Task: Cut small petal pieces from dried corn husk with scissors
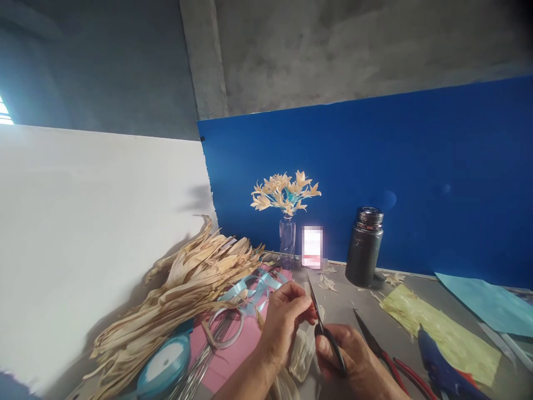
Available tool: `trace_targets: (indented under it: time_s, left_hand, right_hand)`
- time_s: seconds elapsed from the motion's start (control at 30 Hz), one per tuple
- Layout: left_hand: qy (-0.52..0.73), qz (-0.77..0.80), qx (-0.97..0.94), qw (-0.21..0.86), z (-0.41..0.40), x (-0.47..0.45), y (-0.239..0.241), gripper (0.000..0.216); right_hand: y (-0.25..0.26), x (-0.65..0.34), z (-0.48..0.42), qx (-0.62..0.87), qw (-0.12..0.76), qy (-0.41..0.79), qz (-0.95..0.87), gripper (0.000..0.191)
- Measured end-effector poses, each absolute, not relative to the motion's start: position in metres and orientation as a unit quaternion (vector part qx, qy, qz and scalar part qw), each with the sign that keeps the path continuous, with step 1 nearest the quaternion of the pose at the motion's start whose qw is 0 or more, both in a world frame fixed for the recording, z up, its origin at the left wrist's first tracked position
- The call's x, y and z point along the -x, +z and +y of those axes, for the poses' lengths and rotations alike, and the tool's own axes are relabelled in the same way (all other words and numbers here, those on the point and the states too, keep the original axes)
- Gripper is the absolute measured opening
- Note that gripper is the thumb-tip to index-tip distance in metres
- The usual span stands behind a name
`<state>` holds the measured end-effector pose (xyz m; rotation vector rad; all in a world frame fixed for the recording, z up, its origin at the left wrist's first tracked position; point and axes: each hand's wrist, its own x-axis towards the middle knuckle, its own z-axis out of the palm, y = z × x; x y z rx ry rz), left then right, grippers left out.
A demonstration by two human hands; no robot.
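Note:
My right hand (pixel 345 353) is closed around the black handles of a pair of scissors (pixel 328 339), whose blades point up and away from me. Close beside the blades, my left hand (pixel 289 311) pinches a pale strip of corn husk (pixel 307 288), mostly hidden by the fingers. Below and between the hands lies a crumpled, pale, translucent bundle (pixel 303 355); I cannot tell what it is. A large pile of dried corn husks (pixel 195 266) spreads to the left of my left hand.
Behind my hands stand a glass vase (pixel 287 239) of husk flowers (pixel 287 191) and a dark flask (pixel 365 250). Blue ribbon (pixel 166 361), metal wires (pixel 200 361) and pink paper (pixel 229 350) lie left. Red-handled pliers (pixel 389 361), a blue glue gun (pixel 441 361) and yellow paper (pixel 441 333) lie right.

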<state>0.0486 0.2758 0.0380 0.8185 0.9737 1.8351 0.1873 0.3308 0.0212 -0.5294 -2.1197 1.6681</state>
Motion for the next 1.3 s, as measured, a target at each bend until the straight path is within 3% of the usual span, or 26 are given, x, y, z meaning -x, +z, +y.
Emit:
trace_targets:
  time_s: [0.33,0.53,0.7,0.87,0.97,1.1,1.3]
  left_hand:
    - [0.709,0.387,-0.359,0.468,0.275,-0.047,0.036,0.016]
    - [0.612,0.427,-0.385,0.542,0.274,-0.050,0.037,0.015]
    - [0.553,0.455,-0.405,0.568,0.274,-0.052,0.033,0.013]
    - [0.619,0.431,-0.360,0.549,0.276,-0.050,0.034,0.013]
    - [0.654,0.398,-0.335,0.549,0.276,-0.046,0.038,0.016]
    - [0.672,0.350,-0.328,0.564,0.274,-0.038,0.043,0.013]
    - [0.691,0.341,-0.340,0.540,0.273,-0.029,0.047,0.011]
  right_hand:
    - [0.023,-0.207,0.361,0.154,0.180,0.632,-0.738,0.066]
    - [0.030,-0.213,0.365,0.221,0.285,0.650,-0.669,0.035]
    - [0.037,-0.210,0.358,0.236,0.282,0.643,-0.672,0.029]
    - [0.035,-0.205,0.355,0.274,0.324,0.628,-0.652,0.033]
    - [0.033,-0.211,0.360,0.222,0.259,0.630,-0.697,0.038]
    - [0.038,-0.223,0.365,0.129,0.135,0.620,-0.762,0.060]
    - [0.044,-0.223,0.358,0.124,0.067,0.630,-0.763,0.070]
